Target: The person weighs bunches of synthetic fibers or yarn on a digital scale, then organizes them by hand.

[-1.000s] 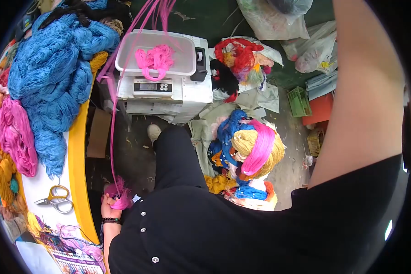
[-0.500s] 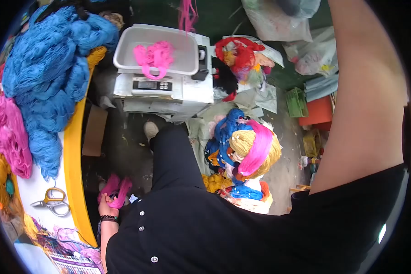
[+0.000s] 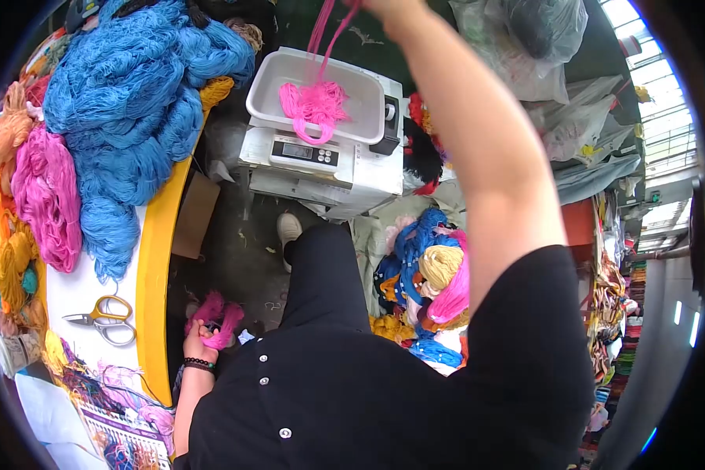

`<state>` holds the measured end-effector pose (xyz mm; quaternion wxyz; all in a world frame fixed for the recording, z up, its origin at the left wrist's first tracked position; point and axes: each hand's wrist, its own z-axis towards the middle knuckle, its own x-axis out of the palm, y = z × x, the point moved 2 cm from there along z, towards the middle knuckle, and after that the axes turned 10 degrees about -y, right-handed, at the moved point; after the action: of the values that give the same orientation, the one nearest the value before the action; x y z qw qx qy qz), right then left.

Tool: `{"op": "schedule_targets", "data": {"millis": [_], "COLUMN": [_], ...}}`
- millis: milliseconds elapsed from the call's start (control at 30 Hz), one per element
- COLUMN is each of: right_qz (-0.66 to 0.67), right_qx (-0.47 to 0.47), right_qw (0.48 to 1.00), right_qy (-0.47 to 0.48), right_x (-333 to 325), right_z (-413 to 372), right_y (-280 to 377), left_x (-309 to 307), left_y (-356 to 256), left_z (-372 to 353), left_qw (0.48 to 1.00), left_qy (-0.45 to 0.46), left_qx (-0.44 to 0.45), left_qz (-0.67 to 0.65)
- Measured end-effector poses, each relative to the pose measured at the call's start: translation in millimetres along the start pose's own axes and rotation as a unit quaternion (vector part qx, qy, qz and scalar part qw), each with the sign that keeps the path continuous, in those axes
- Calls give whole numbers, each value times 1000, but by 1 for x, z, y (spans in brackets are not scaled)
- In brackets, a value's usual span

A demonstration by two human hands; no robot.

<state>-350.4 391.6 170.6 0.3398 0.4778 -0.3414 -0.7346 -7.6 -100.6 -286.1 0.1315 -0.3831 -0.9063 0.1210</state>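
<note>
In my left hand (image 3: pixel 198 345) I grip a pink skein (image 3: pixel 229 327), low beside the yellow edge of the table (image 3: pixel 158 258), with the fingers curled around it. My right hand (image 3: pixel 393 9) is raised at the top edge of my view, and pink strands (image 3: pixel 316 39) run from near it down to the basin (image 3: pixel 363 119); its fingers are cut off, so I cannot tell how they close. I judge that the step in hand is handling these strands above the basin, and that the next move calls for a slow, light pull, because loose fibre can tangle. Inside the basin lies the pink yarn (image 3: pixel 321 100), soft and fluffy, with one smooth loop over the front rim. The basin is shallow, pale, with rounded corners, above the scale (image 3: pixel 305 153). On the table, the blue yarn (image 3: pixel 125 86) makes a thick, wavy heap, and the scissors (image 3: pixel 106 319) look hard and shiny.
</note>
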Motion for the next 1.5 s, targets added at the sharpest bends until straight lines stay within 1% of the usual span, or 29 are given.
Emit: {"op": "schedule_targets", "data": {"millis": [67, 100, 133, 200, 267, 300, 333, 400, 433, 467, 500, 533, 600, 633, 667, 767, 800, 867, 900, 1033, 1100, 1133, 1200, 1333, 1400, 1500], "right_qz": [-113, -220, -287, -351, -362, -334, -336, -234, -185, -156, -126, -185, -304, -332, -371, -395, -393, -372, -370, -363, -400, -399, -404, -390, -368, -388], "right_qx": [-158, -142, -209, -228, -263, -254, -249, -215, -204, -95, 15, 30, 87, 98, 142, 87, 88, 9, -10, -31, 26, 26, -7, -22, -31, -54], "right_qw": [981, 965, 935, 908, 893, 906, 907, 941, 950, 967, 972, 951, 930, 925, 910, 909, 910, 925, 926, 929, 916, 917, 915, 920, 929, 920], "right_qy": [15, 3, -14, 9, -34, -56, -58, -117, -150, -175, -198, -245, -189, -158, -117, -102, -102, -71, -69, -62, 5, 6, -4, -10, 0, 14], "right_x": [40, 55, 66, 80, 82, 80, 76, 62, 50, 36, 21, 7, -10, -10, -9, -1, 2, 14, 21, 34, 40, 42, 44, 45, 43, 41], "right_z": [-54, -87, -118, -163, -198, -209, -216, -225, -228, -233, -240, -246, -259, -265, -272, -283, -283, -280, -279, -274, -274, -276, -280, -280, -279, -280], "right_y": [-84, -92, -113, -127, -123, -122, -122, -123, -133, -146, -157, -169, -212, -222, -233, -253, -255, -256, -255, -248, -248, -249, -250, -263, -267, -264], "left_x": [-2, -2, -1, 0, 1, 3, 5, 8, 8, 9, 9, 9, 11, 13, 13, 10, 11, 10, 9, 9, 10, 11, 12, 10, 9, 7], "left_y": [0, 0, 0, -1, -1, 0, 0, 0, 0, 1, 1, 1, 0, 0, 0, 0, 0, 0, 0, 1, 0, 0, 0, 0, 0, 1], "left_z": [1, -1, -4, -7, -9, -11, -13, -16, -17, -18, -19, -19, -24, -26, -26, -23, -24, -27, -26, -23, -27, -30, -31, -27, -25, -23], "left_qw": [1000, 1000, 1000, 1000, 1000, 1000, 1000, 1000, 1000, 999, 999, 999, 999, 999, 998, 999, 999, 998, 998, 998, 999, 998, 998, 998, 998, 998], "left_qy": [12, 11, 10, 8, -3, -3, -9, -16, -19, -21, -18, -14, -16, -19, -19, -15, -17, -22, -24, -21, -21, -27, -33, -26, -23, -13], "left_qx": [-4, -1, -3, -3, -3, -4, 1, 6, 8, 9, 11, 11, 14, 16, 16, 14, 15, 18, 19, 23, 20, 23, 24, 25, 27, 29], "left_qz": [0, -3, -4, -4, 4, 9, 16, 24, 23, 22, 26, 31, 42, 47, 49, 42, 42, 50, 50, 49, 46, 45, 44, 49, 51, 49]}}
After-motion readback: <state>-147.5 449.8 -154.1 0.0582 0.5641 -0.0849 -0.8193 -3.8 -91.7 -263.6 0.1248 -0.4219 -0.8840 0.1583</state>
